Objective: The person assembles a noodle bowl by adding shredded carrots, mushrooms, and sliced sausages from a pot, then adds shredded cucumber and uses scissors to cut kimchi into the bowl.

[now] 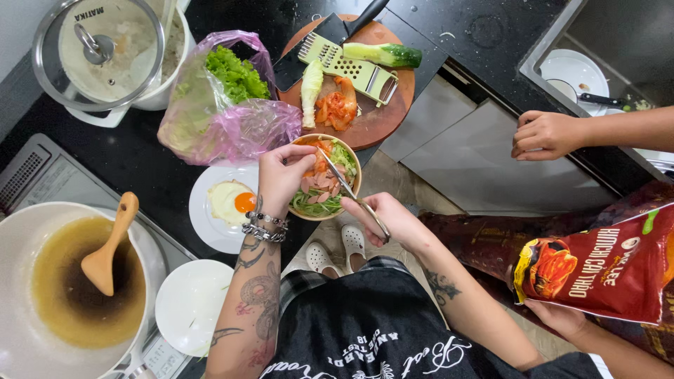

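Observation:
A wooden bowl (354,184) at the counter edge holds shredded greens, sliced sausage and orange pieces. My left hand (281,175), with bead bracelets on the wrist, pinches a piece of food over the bowl. My right hand (385,217) grips metal scissors (349,191). Their blades reach into the bowl beside my left fingers.
Behind the bowl, a round cutting board (379,116) carries a grater, knife, cucumber and kimchi. A pink bag of lettuce (225,98), a fried egg plate (217,217), an empty plate (189,305), a pan with wooden spoon (84,281) and a lidded pot (98,49) stand left. Another person holds a red pouch (597,270), other hand (546,135) by the sink.

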